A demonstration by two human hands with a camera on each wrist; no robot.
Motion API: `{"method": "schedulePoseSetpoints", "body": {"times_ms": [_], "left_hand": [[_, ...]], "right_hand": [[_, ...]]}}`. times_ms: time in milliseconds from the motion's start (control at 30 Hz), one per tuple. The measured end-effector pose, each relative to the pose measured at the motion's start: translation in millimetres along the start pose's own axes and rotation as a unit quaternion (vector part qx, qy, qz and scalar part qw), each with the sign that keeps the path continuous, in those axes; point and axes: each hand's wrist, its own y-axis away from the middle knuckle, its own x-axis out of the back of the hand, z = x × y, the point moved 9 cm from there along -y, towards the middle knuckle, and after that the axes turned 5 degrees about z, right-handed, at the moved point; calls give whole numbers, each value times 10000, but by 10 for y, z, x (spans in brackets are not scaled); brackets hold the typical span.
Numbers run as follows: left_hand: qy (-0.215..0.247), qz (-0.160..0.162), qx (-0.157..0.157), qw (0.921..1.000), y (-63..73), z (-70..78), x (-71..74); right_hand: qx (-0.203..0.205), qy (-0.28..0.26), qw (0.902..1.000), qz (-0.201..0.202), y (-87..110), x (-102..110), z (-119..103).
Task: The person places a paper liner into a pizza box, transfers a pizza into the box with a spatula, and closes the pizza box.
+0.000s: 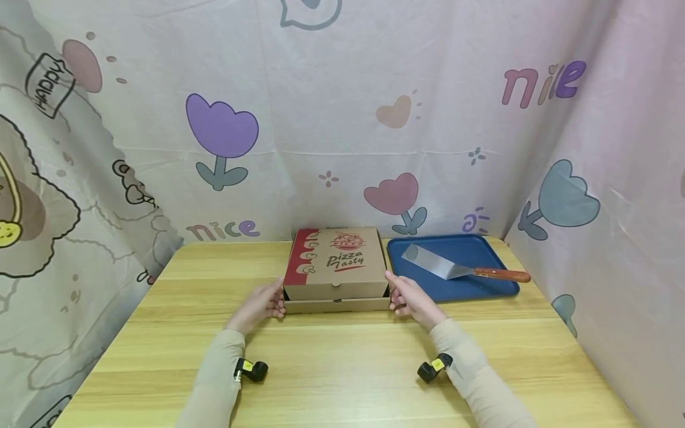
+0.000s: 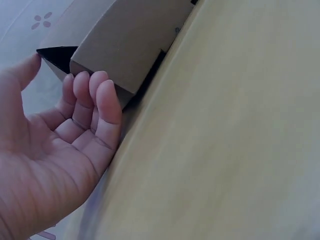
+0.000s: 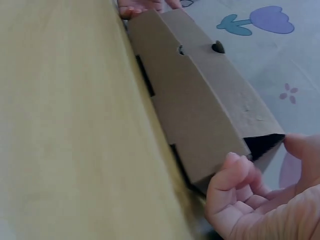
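Note:
A brown cardboard pizza box [image 1: 355, 279] with a red printed strip lies at the table's back middle. Its lid stands slightly raised at the front, with a dark gap above the base wall. My left hand [image 1: 258, 306] holds the front left corner: in the left wrist view the thumb touches the lid's corner and curled fingers [image 2: 107, 100] lie against the base. My right hand [image 1: 414, 300] holds the front right corner likewise, its thumb at the lid and bent fingers [image 3: 232, 177] at the base wall. The box's inside is hidden.
Right of the box lies a blue tray [image 1: 455, 291]. A metal spatula [image 1: 433, 261] with a wooden handle rests across it, the handle reaching over the tray's right edge. A patterned curtain [image 1: 321, 119] hangs behind the wooden table [image 1: 332, 368] and along both sides.

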Motion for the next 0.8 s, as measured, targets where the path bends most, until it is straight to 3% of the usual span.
{"method": "schedulePoseSetpoints", "body": {"times_ms": [200, 800], "left_hand": [[29, -56, 41, 10000, 21, 6, -55], [-3, -63, 125, 9999, -11, -64, -46]], "right_hand": [[-134, -364, 9992, 47, -32, -9, 92], [112, -33, 9999, -109, -47, -36, 117]]}}
